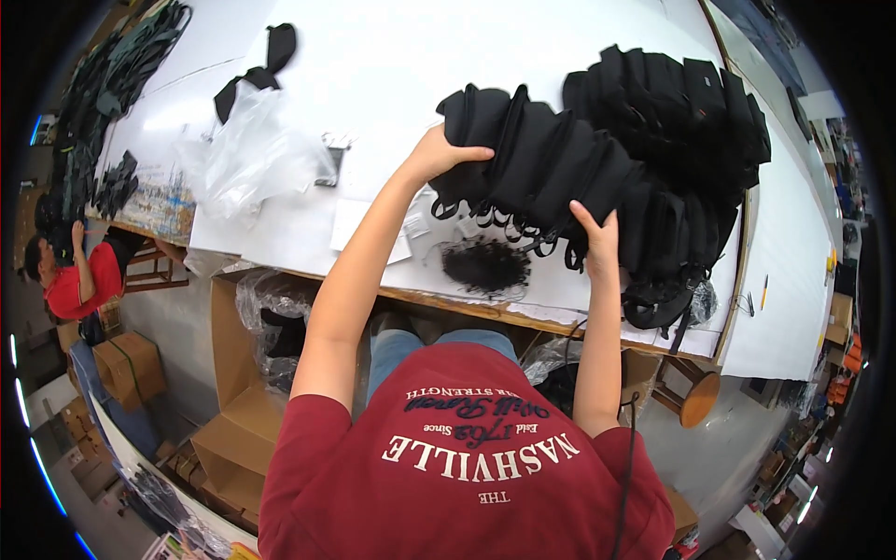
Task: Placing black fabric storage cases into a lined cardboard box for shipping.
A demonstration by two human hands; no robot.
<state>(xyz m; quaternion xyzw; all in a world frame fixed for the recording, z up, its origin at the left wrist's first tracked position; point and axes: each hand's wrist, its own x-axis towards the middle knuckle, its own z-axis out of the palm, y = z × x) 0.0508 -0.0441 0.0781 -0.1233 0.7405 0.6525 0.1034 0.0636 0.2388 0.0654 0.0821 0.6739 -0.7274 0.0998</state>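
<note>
white table (392, 56) under me, workshop floor beyond its near edge. my left hand (437, 154) is clamped on the left end of a stack of black fabric pieces (532, 159), thumb over the top edge, fingers behind it. my right hand (597, 245) is clamped on the stack's lower right side, fingers spread against the fabric. stack sits between both hands, on the table, pieces standing on edge like a fanned row. to the right of my right hand and touching the stack: a larger black heap (691, 121) with straps hanging at the table edge. just below the grip, between my hands: a small black tangle (485, 264) and white paper tags (359, 224). well left of my left hand: crumpled clear plastic bag (257, 154), one black piece (261, 65) beyond it. open cardboard box (238, 373) under the table edge, left of my left arm. far left, a person in a red shirt (75, 280).
</note>
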